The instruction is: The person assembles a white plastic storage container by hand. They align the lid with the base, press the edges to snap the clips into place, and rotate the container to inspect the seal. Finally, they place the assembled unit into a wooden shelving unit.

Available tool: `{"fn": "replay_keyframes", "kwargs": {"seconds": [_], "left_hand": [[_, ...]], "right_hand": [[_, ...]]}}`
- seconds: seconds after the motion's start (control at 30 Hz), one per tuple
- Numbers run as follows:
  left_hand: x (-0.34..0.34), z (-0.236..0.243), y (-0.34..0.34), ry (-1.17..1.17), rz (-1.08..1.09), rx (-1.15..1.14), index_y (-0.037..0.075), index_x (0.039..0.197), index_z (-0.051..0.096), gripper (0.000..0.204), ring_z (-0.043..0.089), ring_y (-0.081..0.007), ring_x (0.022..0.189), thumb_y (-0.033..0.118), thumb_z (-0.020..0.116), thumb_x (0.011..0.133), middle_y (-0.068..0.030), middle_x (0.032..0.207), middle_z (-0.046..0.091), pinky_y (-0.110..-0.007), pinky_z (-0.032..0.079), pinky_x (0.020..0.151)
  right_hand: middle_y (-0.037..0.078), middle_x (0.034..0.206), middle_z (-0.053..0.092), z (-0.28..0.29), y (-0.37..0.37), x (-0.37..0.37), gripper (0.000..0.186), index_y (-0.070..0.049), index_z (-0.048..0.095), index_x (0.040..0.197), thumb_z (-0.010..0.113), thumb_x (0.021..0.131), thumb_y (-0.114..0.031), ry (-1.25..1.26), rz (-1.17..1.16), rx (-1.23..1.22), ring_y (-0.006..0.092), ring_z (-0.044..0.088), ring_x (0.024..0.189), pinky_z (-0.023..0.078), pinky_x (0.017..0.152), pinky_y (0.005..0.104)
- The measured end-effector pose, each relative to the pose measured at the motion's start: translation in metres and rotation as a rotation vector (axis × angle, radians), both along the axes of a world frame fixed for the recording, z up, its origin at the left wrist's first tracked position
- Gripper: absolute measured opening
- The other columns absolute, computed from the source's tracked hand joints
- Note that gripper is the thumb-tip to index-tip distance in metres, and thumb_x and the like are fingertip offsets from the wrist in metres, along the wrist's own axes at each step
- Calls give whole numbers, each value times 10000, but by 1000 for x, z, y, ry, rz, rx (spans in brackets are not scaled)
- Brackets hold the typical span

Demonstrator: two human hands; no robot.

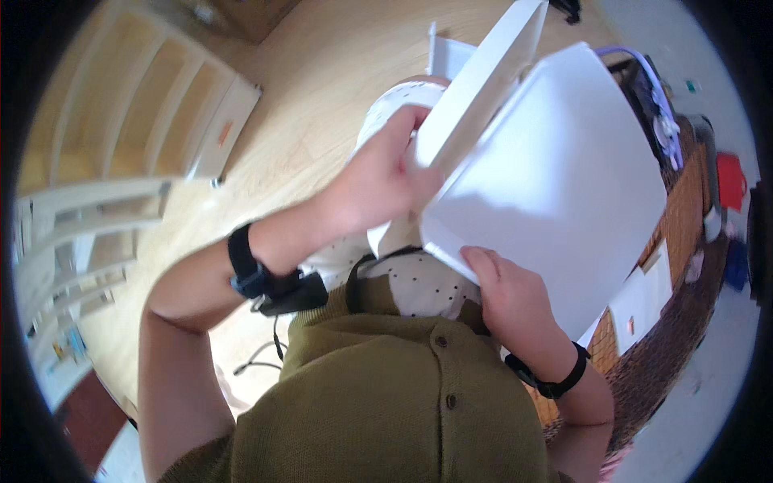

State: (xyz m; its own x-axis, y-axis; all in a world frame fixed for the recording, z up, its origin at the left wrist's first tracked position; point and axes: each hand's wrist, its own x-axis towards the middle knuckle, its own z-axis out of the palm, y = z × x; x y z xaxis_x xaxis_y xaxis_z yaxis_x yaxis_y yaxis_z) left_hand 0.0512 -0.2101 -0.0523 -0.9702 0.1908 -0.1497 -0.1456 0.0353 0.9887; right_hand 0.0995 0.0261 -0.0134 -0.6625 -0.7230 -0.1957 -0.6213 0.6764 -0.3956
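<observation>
Both hands busy, one white piece each. Left hand [386, 181] is clamped on the lower end of a long white panel [475, 92], a bit blurred, fingers wrapped over its edge; panel is tilted, running up and away to the right. Right hand [513, 294] grips the near edge of a wide white panel [555, 193], thumb on the upper face, other fingers mostly hidden underneath. Wide panel has a thin raised lip along its left and near edges, face turned up toward the camera. Both panels are held in front of the person, over the lap and off to the right; long one sits along the left edge of the wide one, can't tell if they touch

Around: another white piece [451, 58] beyond the knee, wood-look floor [298, 105] under it. Open shelf unit [229, 121] over on the left. On the right, brown woven surface [684, 205] with a white sheet [654, 286] on it, partly behind the wide panel; purple handle [670, 121] near the panel's far right corner, red item [731, 181] farther right
</observation>
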Motion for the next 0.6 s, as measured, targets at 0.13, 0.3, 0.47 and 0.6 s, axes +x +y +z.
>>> {"fn": "replay_keyframes", "kwargs": {"seconds": [0.13,0.3,0.47,0.6], "left_hand": [[6,14,26,68,-123,-153,-27,1312,300,635,469,-221,1135,0,614,761,-168,1166,494,-348,384,975],[0,24,30,6,-186,-216,-72,1321,251,656,438,-345,1209,-27,509,719,-263,1229,444,-360,345,1023],[3,20,31,14,-180,-276,-72,1318,260,657,459,-341,1184,-31,512,712,-256,1216,462,-350,347,1017],[1,25,28,18,-199,-264,-69,1311,286,652,492,-299,1137,-43,512,700,-222,1184,491,-333,366,994]], "right_hand": [[134,1006,622,6,-6,1,299,-6,490,1087,518,796,-73,11,20,62,261,646,842,532,637,342],[184,1188,547,33,17,-2,456,-25,468,1234,573,809,-152,44,94,51,275,576,1058,512,791,341],[163,1474,303,44,168,-18,821,-41,176,1467,655,838,-262,80,-1320,-333,249,331,1333,292,1085,436],[172,1391,388,-1,199,1,860,-36,198,1451,685,772,-239,-679,-1345,-1251,265,391,1276,364,1030,365]]}}
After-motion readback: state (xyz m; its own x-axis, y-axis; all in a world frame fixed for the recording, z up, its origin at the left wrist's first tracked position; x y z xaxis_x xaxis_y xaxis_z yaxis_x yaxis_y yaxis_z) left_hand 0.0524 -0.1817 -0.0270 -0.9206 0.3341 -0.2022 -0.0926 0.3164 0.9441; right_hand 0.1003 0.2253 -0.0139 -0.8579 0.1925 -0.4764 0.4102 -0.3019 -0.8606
